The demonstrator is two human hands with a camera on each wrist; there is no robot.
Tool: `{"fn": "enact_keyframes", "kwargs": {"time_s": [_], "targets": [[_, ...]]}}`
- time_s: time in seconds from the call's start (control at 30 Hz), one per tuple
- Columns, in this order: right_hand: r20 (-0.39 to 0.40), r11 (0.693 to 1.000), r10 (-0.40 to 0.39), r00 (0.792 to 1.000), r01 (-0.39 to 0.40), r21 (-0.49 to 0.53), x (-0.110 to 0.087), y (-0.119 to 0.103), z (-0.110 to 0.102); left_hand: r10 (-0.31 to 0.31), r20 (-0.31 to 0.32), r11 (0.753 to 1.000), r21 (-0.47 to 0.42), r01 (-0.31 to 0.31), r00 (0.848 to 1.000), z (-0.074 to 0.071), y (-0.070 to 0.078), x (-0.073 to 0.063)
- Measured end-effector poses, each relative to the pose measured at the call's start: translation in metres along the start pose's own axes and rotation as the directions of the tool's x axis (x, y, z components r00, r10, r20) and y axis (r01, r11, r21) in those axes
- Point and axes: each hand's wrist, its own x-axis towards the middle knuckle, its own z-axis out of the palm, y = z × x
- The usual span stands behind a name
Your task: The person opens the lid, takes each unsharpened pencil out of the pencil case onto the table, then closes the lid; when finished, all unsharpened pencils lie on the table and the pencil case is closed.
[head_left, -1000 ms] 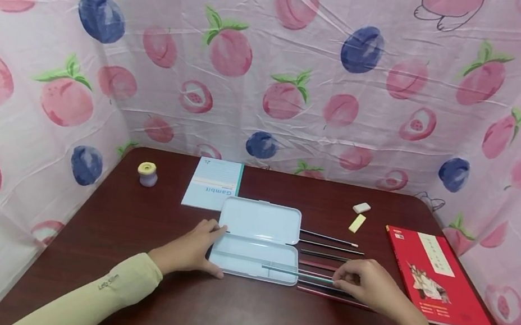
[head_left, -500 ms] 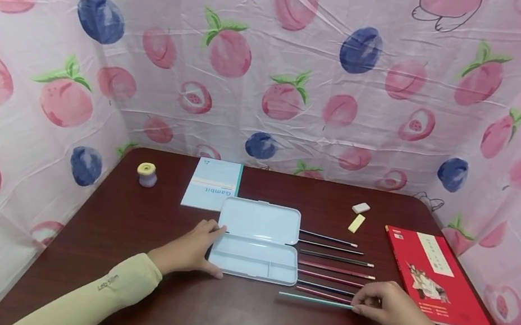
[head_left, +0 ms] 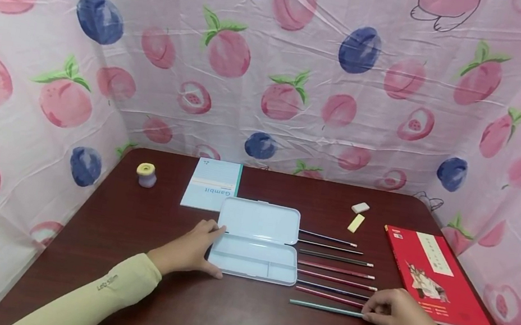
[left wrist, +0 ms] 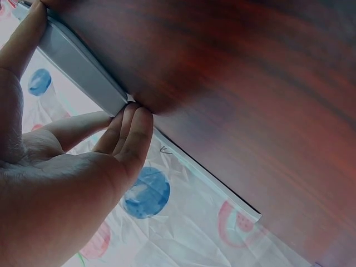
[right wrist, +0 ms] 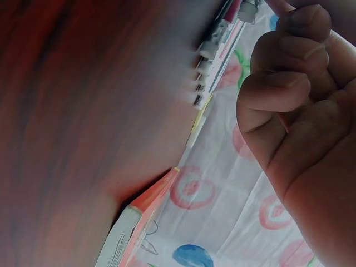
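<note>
A pale blue pencil case (head_left: 258,220) lies opened on the table, its divided tray bare inside. My left hand (head_left: 188,246) grips its left end, thumb at the front edge and fingers near the hinge; the left wrist view shows the fingers against the end of the case (left wrist: 83,72). My right hand (head_left: 395,315) pinches a light green pencil (head_left: 325,308) by its right end, low over the table in front of a row of pencils (head_left: 336,279). In the right wrist view the other fingers of the right hand (right wrist: 300,105) are curled in.
A white eraser (head_left: 360,207) and a yellow one (head_left: 355,223) lie behind the pencils. At the right is a red book (head_left: 441,282). A "Gambit" notebook (head_left: 211,184) lies behind the case, and a yellow-topped lilac object (head_left: 146,174) stands at the back left.
My right hand has drawn the green pencil from over the case's tray toward the right and front, past the other pencils. The left hand has stayed on the case.
</note>
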Motion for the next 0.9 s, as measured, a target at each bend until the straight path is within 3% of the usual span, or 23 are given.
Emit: {"fn": "enact_keyframes", "kwargs": {"time_s": [0.6, 0.9], "targets": [[-0.035, 0.986, 0.128, 0.991, -0.131, -0.099, -0.001, -0.004, 0.001, 0.01, 0.001, 1.0, 0.001, -0.01, 1.0, 0.0, -0.001, 0.0], [-0.174, 0.994, 0.027, 0.984, -0.045, -0.102, 0.013, -0.018, 0.003, 0.012, 0.001, 1.0, 0.002, -0.012, 1.0, 0.0, -0.001, 0.001]]}}
